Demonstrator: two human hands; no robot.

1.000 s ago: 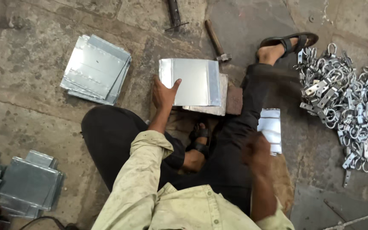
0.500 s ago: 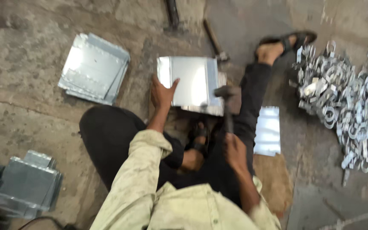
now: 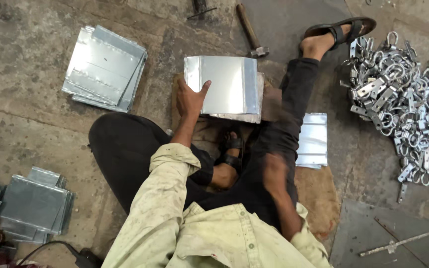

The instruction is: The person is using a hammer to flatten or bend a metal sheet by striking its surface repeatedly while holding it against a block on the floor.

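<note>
I see a rough, stained concrete floor with a person seated on it, legs spread. In front of them lies the sheet [image 3: 227, 84], a bright, near-square piece of galvanised metal with folded strips along its left and right edges; it sits on a small stack of like pieces, its folds running away from the person, so the slightly longer side runs left to right. My left hand [image 3: 190, 98] rests flat on its near left corner, fingers spread wide, thumb out along the near edge, pressing rather than gripping. My right hand [image 3: 274, 171] is a blur above the right thigh, near the chest; I cannot tell how its fingers stand or whether it holds anything. Half a second ago that hand was nearer the sheet with a hammer head showing at the sheet's right edge; now it has pulled back. A hammer [image 3: 252, 33] lies beyond the sheet, handle pointing away. Another stack [image 3: 105, 67] lies off to the left, a plate [image 3: 313, 139] beside the right leg, clamps [image 3: 403, 99] heaped far right.
</note>
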